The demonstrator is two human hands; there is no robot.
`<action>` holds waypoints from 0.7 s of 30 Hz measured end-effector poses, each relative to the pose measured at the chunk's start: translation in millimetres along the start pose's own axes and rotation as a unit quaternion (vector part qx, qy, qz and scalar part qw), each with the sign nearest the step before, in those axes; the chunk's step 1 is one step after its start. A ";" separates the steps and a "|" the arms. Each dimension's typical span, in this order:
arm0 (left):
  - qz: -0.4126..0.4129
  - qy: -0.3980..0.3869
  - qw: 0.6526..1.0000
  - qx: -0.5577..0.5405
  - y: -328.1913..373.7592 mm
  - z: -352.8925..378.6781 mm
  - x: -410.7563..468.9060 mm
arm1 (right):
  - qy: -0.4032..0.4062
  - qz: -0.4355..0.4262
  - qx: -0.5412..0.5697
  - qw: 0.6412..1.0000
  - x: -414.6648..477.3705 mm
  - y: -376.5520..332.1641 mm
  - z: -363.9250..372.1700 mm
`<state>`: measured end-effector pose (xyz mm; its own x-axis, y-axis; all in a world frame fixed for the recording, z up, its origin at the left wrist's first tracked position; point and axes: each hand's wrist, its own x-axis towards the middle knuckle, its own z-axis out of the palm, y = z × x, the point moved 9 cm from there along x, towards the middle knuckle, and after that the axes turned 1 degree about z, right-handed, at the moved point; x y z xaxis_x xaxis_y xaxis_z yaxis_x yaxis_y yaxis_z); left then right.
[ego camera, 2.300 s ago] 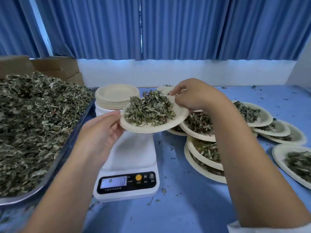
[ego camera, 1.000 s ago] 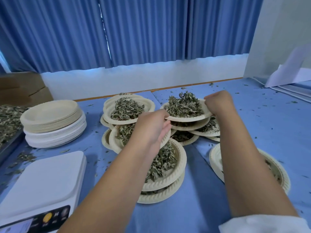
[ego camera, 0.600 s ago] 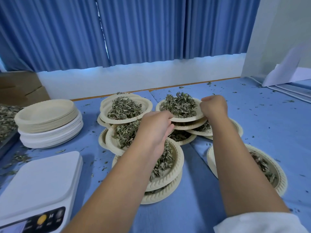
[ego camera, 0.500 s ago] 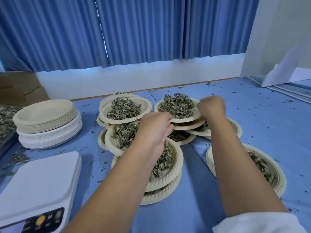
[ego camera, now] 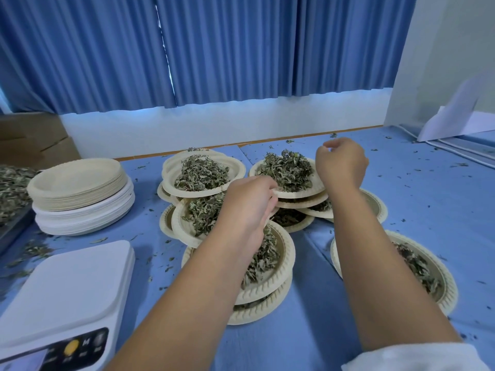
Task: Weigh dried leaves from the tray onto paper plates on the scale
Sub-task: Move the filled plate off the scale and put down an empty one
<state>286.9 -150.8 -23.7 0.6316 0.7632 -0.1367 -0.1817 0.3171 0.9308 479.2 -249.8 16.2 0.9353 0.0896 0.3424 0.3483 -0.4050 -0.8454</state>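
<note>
A paper plate (ego camera: 297,193) heaped with dried leaves (ego camera: 286,168) sits on top of a stack of filled plates at the centre back. My left hand (ego camera: 249,204) has its fingers curled at that plate's near-left rim. My right hand (ego camera: 341,164) hovers just above the plate's right rim, fingers loosely curled and holding nothing. The white scale (ego camera: 67,285) stands at the lower left with a bare platform. The tray of dried leaves (ego camera: 10,188) shows only at the left edge.
A stack of empty plates (ego camera: 77,183) stands behind the scale. More filled plates lie around: back left (ego camera: 171,183), near centre (ego camera: 288,263) and right (ego camera: 450,290). A cardboard box (ego camera: 32,137) is at the far left. Leaf crumbs dot the blue tabletop.
Both hands carried the filled plate from the scale to the stack at the right and set it down. My right hand has since let go of the rim and lifted.
</note>
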 end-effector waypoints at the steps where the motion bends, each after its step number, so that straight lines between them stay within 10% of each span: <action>1: 0.003 -0.003 1.000 -0.014 0.8 -1.2 1.5 | 0.006 -0.017 0.008 1.000 -4.7 -10.0 -0.9; 21: 0.108 0.075 0.985 -0.113 87.8 -204.9 -52.7 | -0.196 -0.387 -0.077 0.898 -265.8 -213.1 113.9</action>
<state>83.3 -47.8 -4.2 0.4441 0.8959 -0.0089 -0.4731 0.2429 0.8469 163.6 -83.6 58.7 0.3783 0.6997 0.6061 0.9185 -0.2021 -0.3400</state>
